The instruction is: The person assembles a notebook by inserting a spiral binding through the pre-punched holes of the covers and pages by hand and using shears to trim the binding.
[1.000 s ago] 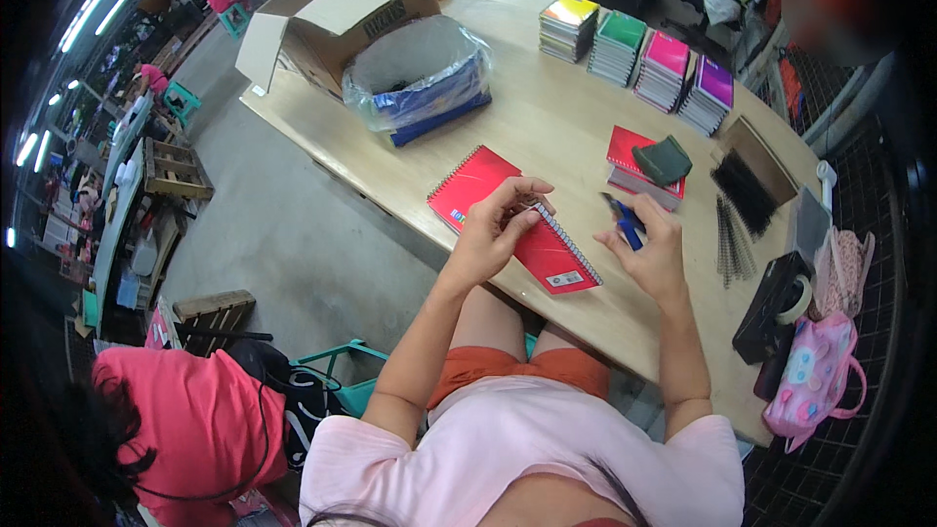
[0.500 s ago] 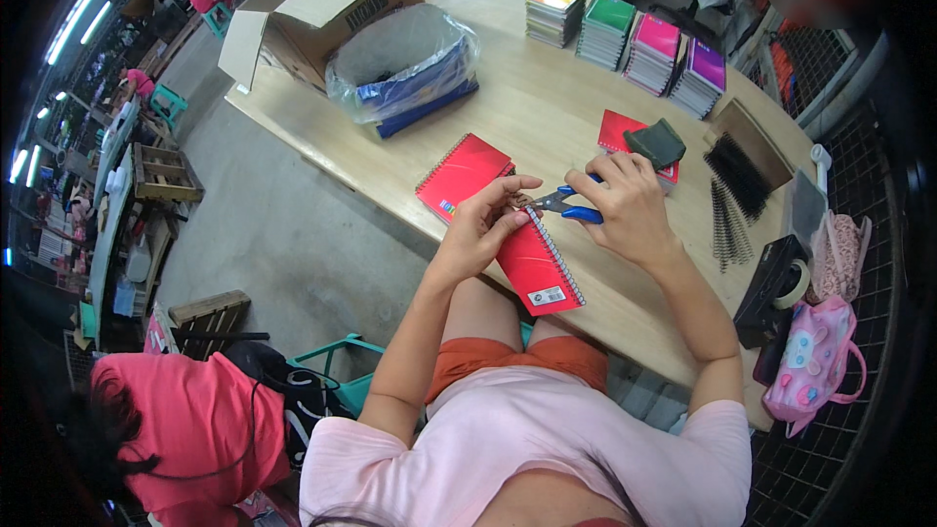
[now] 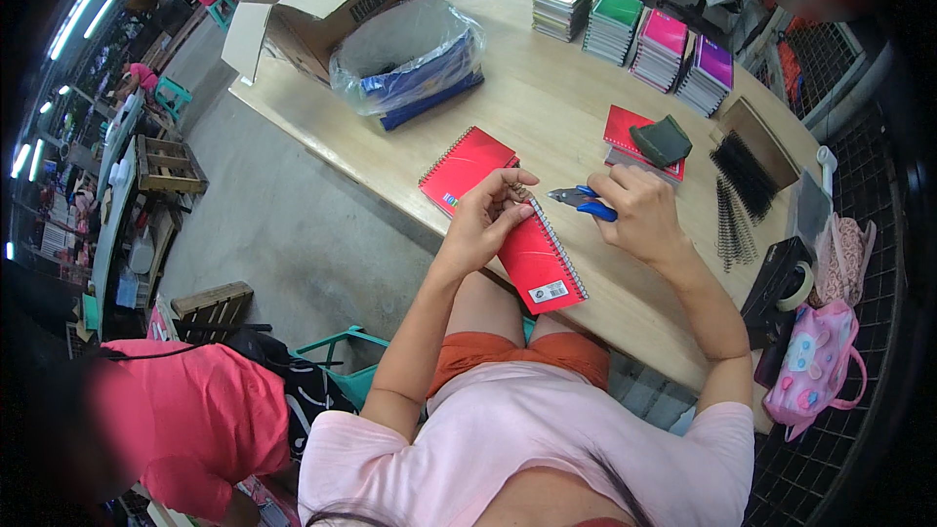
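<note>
My left hand [image 3: 488, 220] grips a red spiral notebook [image 3: 539, 263] by its upper end, thumb on the cover and fingers curled around the wire. The notebook hangs tilted over the table's near edge, its wire spine along the right side. In my right hand [image 3: 646, 210] is a pair of blue-handled wire cutters [image 3: 591, 206]. Their jaws point left toward the upper end of the spiral, a short gap away from it. Just beyond my left hand, another red spiral notebook [image 3: 470, 161] lies on the table.
A dark green folded piece [image 3: 664, 141] rests on red notebooks [image 3: 621, 127]. Stacked notebooks [image 3: 610, 24] stand at the back. Black wire spirals [image 3: 744, 176], a tape roll [image 3: 795, 288] and a pink bag [image 3: 812, 361] line the right. An open carton [image 3: 293, 39] and plastic-lined blue bin [image 3: 420, 88] stand far left. Someone in pink [image 3: 215, 410] is at lower left.
The wire cutters have drawn back to the right with my right hand, away from the notebook's spiral end. My left hand keeps its grip on the notebook.
</note>
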A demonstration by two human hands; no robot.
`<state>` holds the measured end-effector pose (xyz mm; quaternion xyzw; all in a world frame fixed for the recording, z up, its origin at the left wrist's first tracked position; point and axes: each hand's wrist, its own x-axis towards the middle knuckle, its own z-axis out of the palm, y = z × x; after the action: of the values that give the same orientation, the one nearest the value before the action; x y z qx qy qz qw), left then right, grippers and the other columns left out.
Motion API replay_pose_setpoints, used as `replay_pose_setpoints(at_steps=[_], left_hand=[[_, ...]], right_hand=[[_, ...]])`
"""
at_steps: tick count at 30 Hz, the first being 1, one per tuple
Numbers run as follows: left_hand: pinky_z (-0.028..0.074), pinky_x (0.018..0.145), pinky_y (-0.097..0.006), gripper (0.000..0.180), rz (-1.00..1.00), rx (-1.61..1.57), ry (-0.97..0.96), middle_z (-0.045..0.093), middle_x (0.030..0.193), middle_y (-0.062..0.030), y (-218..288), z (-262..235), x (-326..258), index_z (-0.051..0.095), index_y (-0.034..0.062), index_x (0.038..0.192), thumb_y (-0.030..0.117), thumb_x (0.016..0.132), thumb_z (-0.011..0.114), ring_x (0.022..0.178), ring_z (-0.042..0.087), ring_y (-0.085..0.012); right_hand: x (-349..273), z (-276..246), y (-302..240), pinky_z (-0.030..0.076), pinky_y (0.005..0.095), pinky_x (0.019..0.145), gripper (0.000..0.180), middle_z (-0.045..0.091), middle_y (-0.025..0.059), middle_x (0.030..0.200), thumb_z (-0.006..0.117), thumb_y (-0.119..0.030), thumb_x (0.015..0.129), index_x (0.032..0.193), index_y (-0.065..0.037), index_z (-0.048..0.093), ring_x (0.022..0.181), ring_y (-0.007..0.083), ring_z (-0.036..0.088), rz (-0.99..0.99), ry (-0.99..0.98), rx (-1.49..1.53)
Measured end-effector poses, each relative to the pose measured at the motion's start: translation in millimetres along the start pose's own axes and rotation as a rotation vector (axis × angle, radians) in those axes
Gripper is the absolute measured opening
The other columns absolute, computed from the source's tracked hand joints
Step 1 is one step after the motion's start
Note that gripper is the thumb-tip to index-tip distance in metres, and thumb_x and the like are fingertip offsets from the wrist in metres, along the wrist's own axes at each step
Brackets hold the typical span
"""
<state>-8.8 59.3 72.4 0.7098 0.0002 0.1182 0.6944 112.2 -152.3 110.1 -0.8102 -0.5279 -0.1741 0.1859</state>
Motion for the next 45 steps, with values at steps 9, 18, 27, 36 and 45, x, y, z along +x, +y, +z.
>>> replay_pose_setpoints(at_steps=[9,18,27,36,45], left_hand=[[0.05,0.076,-0.019,0.034,-0.032,-0.136,0.033,0.062,0.092,-0.0011,1,-5,-2,0.053,-0.0012,0.121,-0.002,0.09,0.067,0.084,0.06,-0.005],[0.051,0.073,-0.019,0.036,-0.073,-0.079,0.073,0.064,0.089,-0.0019,6,-9,-7,0.053,-0.0003,0.121,-0.002,0.089,0.068,0.081,0.062,-0.0051],[0.051,0.076,-0.02,0.033,-0.043,0.004,0.159,0.064,0.091,-0.0028,9,-2,-9,0.056,-0.0002,0.118,-0.003,0.088,0.069,0.084,0.062,-0.0061],[0.05,0.074,-0.022,0.028,0.221,0.309,0.377,0.063,0.087,0.0,13,10,-6,0.061,0.0012,0.113,-0.002,0.087,0.069,0.082,0.059,-0.0067],[0.052,0.079,-0.033,0.034,0.248,0.55,0.767,0.07,0.093,-0.0151,58,-175,144,0.065,0.0025,0.115,0.015,0.084,0.071,0.085,0.067,-0.0229]], right_hand=[[17,-11,-17,0.042,0.044,0.083,0.044,0.059,0.0037,0.091,0.074,-0.025,0.074,0.117,-0.016,0.067,0.089,0.0242,0.058,-0.145,0.13,-0.178],[23,-10,-23,0.043,0.0429,0.082,0.034,0.059,0.0032,0.089,0.066,-0.022,0.081,0.114,-0.015,0.068,0.086,0.0232,0.057,-0.203,0.157,-0.262],[21,-7,-22,0.045,0.036,0.066,0.032,0.061,0.0047,0.081,0.075,-0.026,0.079,0.108,-0.012,0.071,0.075,0.0228,0.061,-0.054,-0.049,-0.021],[7,1,-16,0.051,0.0317,0.072,0.056,0.069,0.0147,0.09,0.082,-0.032,0.075,0.121,-0.003,0.068,0.074,0.0177,0.064,0.339,-0.197,0.549],[-57,4,30,0.052,0.0352,0.077,0.055,0.07,0.0171,0.094,0.082,-0.03,0.072,0.12,-0.005,0.069,0.082,0.0256,0.068,0.558,-0.174,0.44]])
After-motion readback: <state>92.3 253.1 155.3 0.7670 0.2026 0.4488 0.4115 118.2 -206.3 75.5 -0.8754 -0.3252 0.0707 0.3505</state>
